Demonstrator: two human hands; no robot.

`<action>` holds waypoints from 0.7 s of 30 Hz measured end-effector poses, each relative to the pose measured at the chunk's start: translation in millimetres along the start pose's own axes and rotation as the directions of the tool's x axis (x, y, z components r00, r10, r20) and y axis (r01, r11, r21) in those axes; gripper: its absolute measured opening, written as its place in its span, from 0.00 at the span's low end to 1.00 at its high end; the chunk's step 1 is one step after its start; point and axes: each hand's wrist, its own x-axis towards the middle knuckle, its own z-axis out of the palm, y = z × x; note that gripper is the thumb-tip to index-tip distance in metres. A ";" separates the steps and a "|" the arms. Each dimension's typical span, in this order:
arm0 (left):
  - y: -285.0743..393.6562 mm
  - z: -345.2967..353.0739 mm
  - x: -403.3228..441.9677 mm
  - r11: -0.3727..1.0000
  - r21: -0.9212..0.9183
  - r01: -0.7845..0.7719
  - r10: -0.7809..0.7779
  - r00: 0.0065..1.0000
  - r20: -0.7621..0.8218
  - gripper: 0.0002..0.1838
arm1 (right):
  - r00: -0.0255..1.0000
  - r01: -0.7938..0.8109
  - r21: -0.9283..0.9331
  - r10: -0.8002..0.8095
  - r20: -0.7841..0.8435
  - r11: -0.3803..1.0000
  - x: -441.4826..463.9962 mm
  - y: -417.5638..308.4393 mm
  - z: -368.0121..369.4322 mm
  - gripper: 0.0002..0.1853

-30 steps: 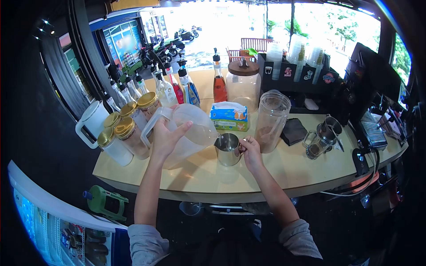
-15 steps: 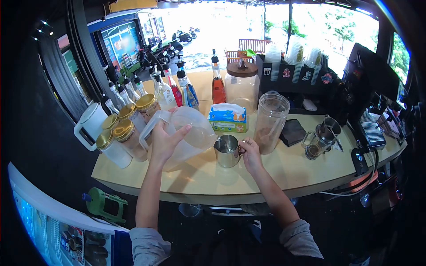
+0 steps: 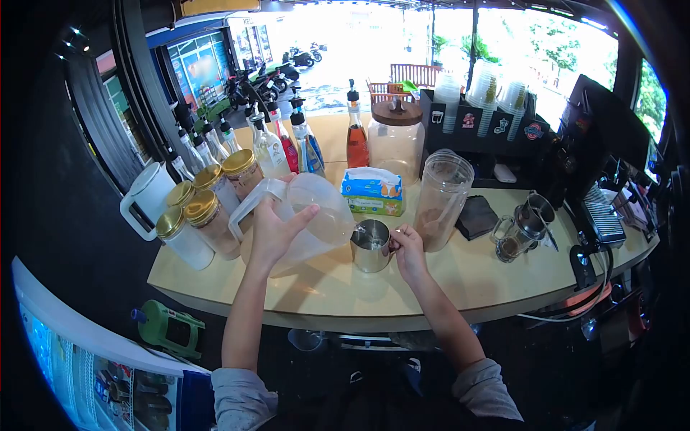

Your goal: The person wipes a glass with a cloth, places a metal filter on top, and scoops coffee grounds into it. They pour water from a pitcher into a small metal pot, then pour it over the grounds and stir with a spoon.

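My left hand (image 3: 277,233) is wrapped round the handle of a translucent plastic pitcher (image 3: 321,212). The pitcher tilts to the right, its mouth close to the rim of a steel milk jug (image 3: 371,251). That jug stands upright on the counter, and my right hand (image 3: 407,253) pinches its handle. A little shiny liquid shows near the jug's rim; how full the jug is I cannot tell. Just right of my right hand stands a tall clear container (image 3: 442,205). Behind the jug sits a blue and green tissue pack (image 3: 371,194).
Gold-lidded jars (image 3: 203,208) and a white jug (image 3: 147,197) crowd the left of the counter (image 3: 323,294). Pump bottles (image 3: 307,144) and a wooden-lidded glass jar (image 3: 395,147) line the back. A glass press (image 3: 512,237) and a black cloth (image 3: 476,217) lie to the right.
The view has shifted slightly. The plastic pitcher stays tilted at the steel milk jug, and both hands keep their holds.
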 end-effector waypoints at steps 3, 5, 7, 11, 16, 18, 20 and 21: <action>2.2 1.1 -0.2 1.000 -0.007 0.005 -0.005 1.000 0.002 0.35 | 1.000 0.002 0.023 -0.002 0.009 1.000 -1.6 -1.5 1.8 0.10; 3.0 1.2 -0.4 1.000 -0.012 0.011 -0.011 1.000 0.006 0.35 | 1.000 0.014 0.029 -0.014 0.011 0.999 -2.3 -2.1 2.7 0.10; 2.7 1.0 -0.2 1.000 0.001 0.004 -0.004 1.000 0.007 0.36 | 1.000 0.020 0.024 -0.020 0.011 1.000 -0.8 -0.2 0.8 0.10; -0.8 0.3 1.0 1.000 0.002 -0.004 0.004 1.000 0.002 0.36 | 1.000 0.023 0.024 -0.024 0.008 0.999 -2.8 -2.5 3.1 0.10; 3.0 0.9 0.2 0.999 -0.049 0.014 -0.014 1.000 -0.002 0.36 | 1.000 -0.001 0.031 0.000 0.015 1.000 -0.3 -0.1 -0.3 0.09; 3.9 0.9 -0.1 0.998 -0.052 0.022 -0.022 1.000 0.002 0.36 | 1.000 0.010 0.022 -0.010 0.020 1.000 0.4 1.7 -1.8 0.09; 3.5 1.0 0.1 0.998 -0.056 0.029 -0.029 1.000 0.006 0.37 | 1.000 0.018 0.019 -0.018 0.012 1.000 0.4 1.4 -1.4 0.09; 2.0 0.7 0.4 0.998 -0.049 0.027 -0.026 1.000 0.007 0.37 | 1.000 0.019 0.020 -0.019 0.012 1.000 0.2 1.2 -1.1 0.09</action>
